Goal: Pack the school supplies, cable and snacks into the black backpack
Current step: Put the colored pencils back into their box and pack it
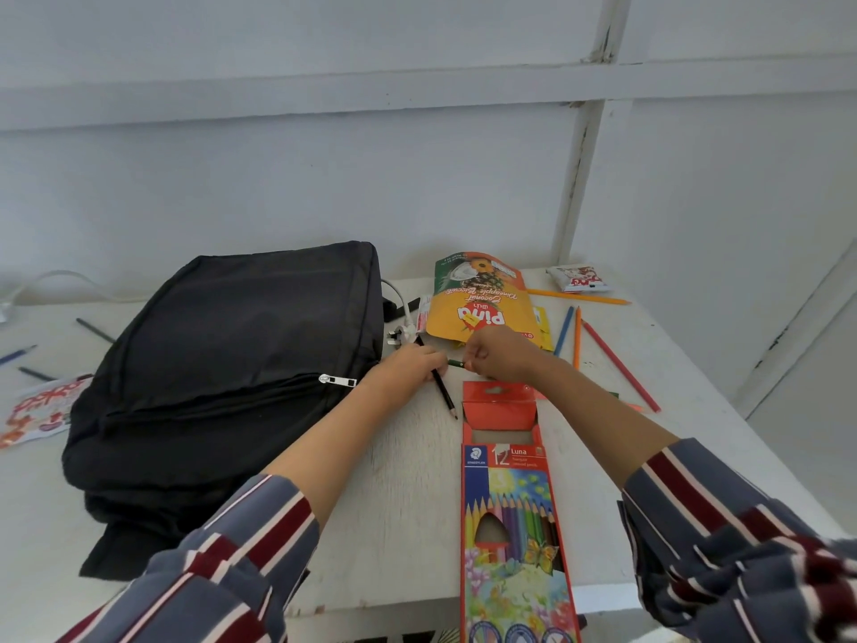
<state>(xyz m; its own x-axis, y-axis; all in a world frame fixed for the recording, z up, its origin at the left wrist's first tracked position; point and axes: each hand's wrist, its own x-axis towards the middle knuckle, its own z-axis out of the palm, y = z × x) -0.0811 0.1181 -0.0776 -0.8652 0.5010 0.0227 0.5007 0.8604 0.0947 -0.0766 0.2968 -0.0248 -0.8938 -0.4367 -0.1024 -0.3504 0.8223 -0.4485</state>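
Note:
The black backpack point(222, 364) lies flat and zipped on the left of the white table point(394, 503). My left hand point(408, 366) grips a black pencil point(446, 396) just right of the bag. My right hand point(498, 352) pinches a green pencil point(457, 362) beside it. An open orange coloured-pencil box point(510, 503) lies in front of both hands. A yellow Pina biscuit pack point(482, 304) sits behind them, with a white cable and plug point(403, 329) at its left. Loose blue, orange and red pencils point(603, 350) lie to the right.
A small red-and-white snack packet point(577, 277) is at the back right. Left of the bag lie dark and blue pencils point(95, 330) and a red-and-white wrapper point(37, 408). A white cord point(55, 280) runs along the wall. The table's right edge drops off close by.

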